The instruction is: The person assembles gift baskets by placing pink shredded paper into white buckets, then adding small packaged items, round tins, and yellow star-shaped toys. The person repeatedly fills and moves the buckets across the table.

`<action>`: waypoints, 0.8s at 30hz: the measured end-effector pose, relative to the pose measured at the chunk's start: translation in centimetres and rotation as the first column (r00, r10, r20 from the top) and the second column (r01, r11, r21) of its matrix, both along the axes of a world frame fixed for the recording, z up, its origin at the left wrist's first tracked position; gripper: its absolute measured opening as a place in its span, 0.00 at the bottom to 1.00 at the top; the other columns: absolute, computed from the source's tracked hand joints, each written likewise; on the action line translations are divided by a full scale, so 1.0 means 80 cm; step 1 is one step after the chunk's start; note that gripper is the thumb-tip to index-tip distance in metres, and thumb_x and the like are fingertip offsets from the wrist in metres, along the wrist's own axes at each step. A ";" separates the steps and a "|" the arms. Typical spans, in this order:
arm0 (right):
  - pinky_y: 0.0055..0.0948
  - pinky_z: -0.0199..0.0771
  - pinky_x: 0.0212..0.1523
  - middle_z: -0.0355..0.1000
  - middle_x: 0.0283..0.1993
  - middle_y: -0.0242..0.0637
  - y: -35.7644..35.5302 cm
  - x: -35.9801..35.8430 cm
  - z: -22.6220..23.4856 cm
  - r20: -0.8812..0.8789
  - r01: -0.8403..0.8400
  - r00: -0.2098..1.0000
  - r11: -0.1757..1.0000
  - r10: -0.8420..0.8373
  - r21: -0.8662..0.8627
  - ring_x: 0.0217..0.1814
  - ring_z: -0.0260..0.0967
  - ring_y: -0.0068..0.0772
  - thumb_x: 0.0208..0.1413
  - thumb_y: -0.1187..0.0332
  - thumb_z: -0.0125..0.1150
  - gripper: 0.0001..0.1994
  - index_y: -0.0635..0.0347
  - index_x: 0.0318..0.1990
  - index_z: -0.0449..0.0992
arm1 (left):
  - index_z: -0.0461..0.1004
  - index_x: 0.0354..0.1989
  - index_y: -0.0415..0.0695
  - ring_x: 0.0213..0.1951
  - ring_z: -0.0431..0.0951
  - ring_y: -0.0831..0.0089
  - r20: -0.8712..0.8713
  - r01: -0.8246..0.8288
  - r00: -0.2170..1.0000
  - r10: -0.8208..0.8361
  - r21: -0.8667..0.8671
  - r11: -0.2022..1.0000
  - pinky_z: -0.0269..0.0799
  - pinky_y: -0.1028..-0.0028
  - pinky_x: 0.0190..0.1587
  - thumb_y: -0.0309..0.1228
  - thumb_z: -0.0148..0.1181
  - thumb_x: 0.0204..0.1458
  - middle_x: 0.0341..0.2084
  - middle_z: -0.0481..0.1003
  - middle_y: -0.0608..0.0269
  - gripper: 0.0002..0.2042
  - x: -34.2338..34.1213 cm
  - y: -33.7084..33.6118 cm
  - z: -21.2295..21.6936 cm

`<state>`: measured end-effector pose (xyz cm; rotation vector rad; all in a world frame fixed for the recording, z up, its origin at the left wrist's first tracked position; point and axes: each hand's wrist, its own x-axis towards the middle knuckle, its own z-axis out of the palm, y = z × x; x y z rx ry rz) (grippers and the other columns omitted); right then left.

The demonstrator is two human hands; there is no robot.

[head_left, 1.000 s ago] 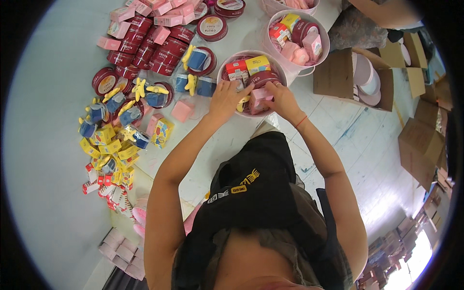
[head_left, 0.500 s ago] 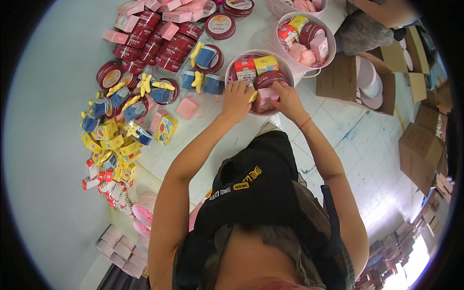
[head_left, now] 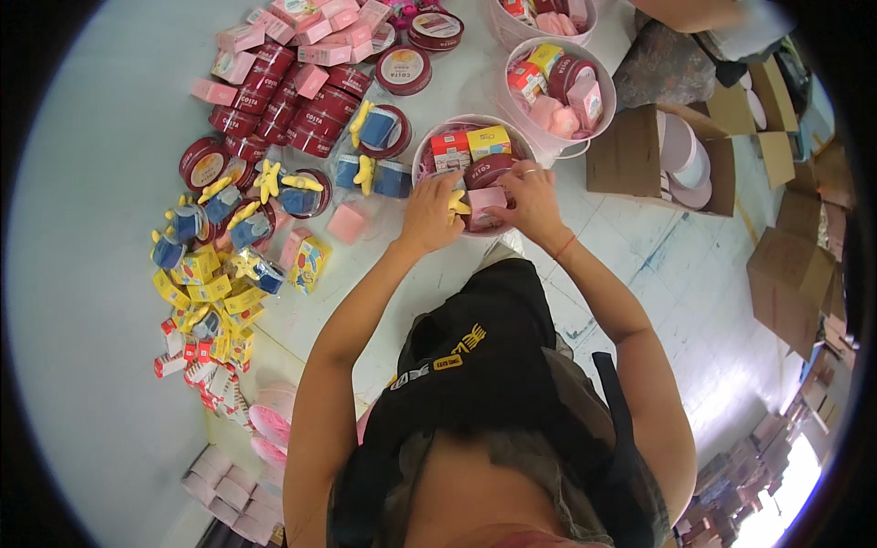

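We've got the round pink box sitting at the surface's right edge, just in front of our chest, and it's approx. half packed: a red carton, a yellow carton and a dark red tin already sit inside. Both hands are in it. The right hand is curled on a small pink box; the left hand pinches a yellow star-shaped piece pressed against that same box. So this box looks part-filled, w/ the pink one and the star going in now.

Next out, toward the far right corner, two more round boxes look full, so maybe two done. Left of us plenty of stock is left: dark red tins, pink cartons, blue pieces w/ yellow stars, a heap of yellow packets.

Room: box is tight to the right edge, open cardboard carton on the floor just beyond. Bare surface lies between our left arm and the packets.
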<state>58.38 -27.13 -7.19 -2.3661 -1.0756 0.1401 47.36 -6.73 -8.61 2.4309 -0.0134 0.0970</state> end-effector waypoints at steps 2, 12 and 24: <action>0.54 0.46 0.68 0.69 0.55 0.45 0.000 0.012 0.008 0.044 0.105 0.993 0.987 -0.111 0.122 0.67 0.59 0.49 0.33 0.52 0.77 0.44 0.58 0.61 0.65 | 0.58 0.63 0.41 0.62 0.60 0.48 0.112 -0.095 0.990 0.083 0.108 0.990 0.50 0.55 0.67 0.32 0.70 0.38 0.58 0.63 0.48 0.40 -0.003 -0.013 0.007; 0.38 0.70 0.55 0.68 0.55 0.40 -0.026 0.056 -0.054 -0.342 0.541 0.836 0.749 -0.429 0.383 0.60 0.65 0.39 0.52 0.59 0.69 0.29 0.57 0.59 0.66 | 0.48 0.67 0.54 0.55 0.71 0.61 -0.699 -0.767 0.509 0.503 -0.633 -0.102 0.80 0.64 0.41 0.39 0.51 0.62 0.62 0.60 0.56 0.27 -0.050 -0.071 -0.035; 0.44 0.80 0.52 0.58 0.60 0.40 -0.066 0.183 -0.105 -0.859 0.764 0.507 0.428 0.064 0.483 0.63 0.61 0.44 0.55 0.76 0.54 0.28 0.59 0.64 0.56 | 0.49 0.63 0.57 0.57 0.71 0.61 -0.674 -0.625 0.632 0.383 -0.735 -0.262 0.78 0.51 0.50 0.27 0.50 0.60 0.58 0.64 0.59 0.25 0.001 -0.101 -0.034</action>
